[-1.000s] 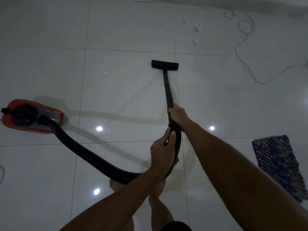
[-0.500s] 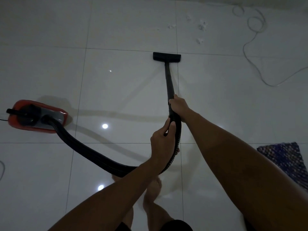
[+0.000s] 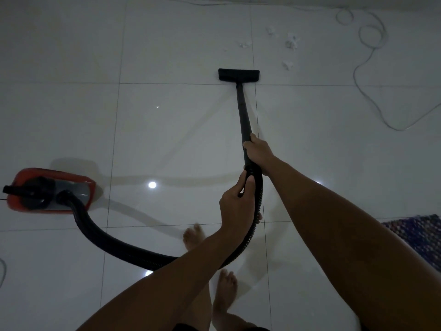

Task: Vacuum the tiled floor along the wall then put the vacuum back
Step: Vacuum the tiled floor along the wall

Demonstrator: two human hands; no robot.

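Note:
The black vacuum wand runs from my hands forward to its flat floor head, which rests on the white tiled floor. My right hand grips the wand's lower end. Just behind it, my left hand is closed around the ribbed black hose. The hose curves left to the red canister vacuum on the floor. Small white bits of debris lie beyond the floor head, near the wall.
A thin white cord loops over the tiles at the upper right. A dark woven mat lies at the right edge. My bare feet stand under my arms. The wall base runs along the top.
The floor head has slid forward across the tile joint toward the debris. I have stepped forward, my left foot now ahead; the mat has shifted toward the right edge.

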